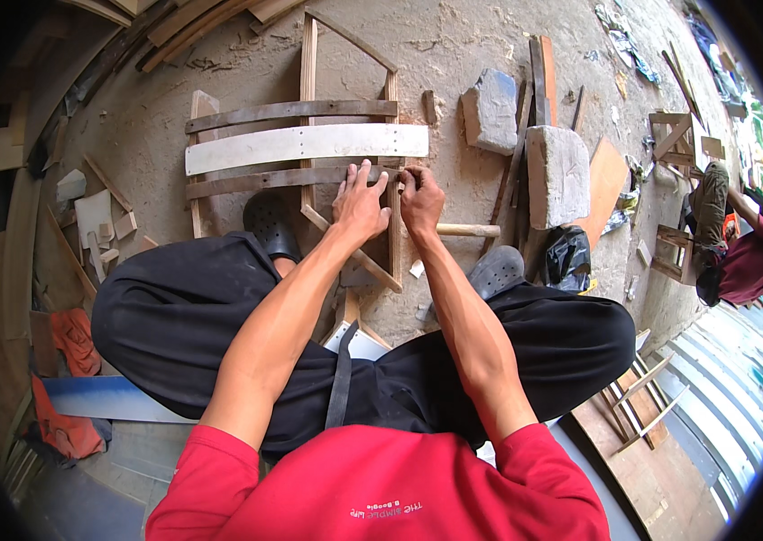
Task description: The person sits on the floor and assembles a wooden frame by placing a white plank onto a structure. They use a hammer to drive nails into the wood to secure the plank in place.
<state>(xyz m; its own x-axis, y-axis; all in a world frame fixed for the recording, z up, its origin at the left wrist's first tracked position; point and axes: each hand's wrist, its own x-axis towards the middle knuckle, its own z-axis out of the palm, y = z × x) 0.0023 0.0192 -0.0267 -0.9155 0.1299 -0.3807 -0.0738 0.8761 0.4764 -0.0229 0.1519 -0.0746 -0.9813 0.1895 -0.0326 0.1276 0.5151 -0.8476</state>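
Note:
A wooden frame (pixel 307 68) with curved slats lies on the ground in front of me. Across it run two brown slats and a white slat (pixel 264 147) between them. My left hand (pixel 362 203) rests with fingers spread on the nearer brown slat (pixel 255 182). Close beside it, my right hand (pixel 421 197) is closed in a pinch at that slat's right end, over the frame's right rail (pixel 394 239). Whatever sits between its fingertips is too small to make out. A round wooden handle (pixel 467 230) juts out to the right beyond my right wrist; its other end is hidden.
Two pale blocks (pixel 558 176) stand to the right among wooden strips, near a black plastic bag (pixel 567 259). Wood offcuts (pixel 96 216) lie at left, and boards (pixel 188 27) are stacked at the far left. Another person (pixel 751 257) is at the far right beside small wooden frames.

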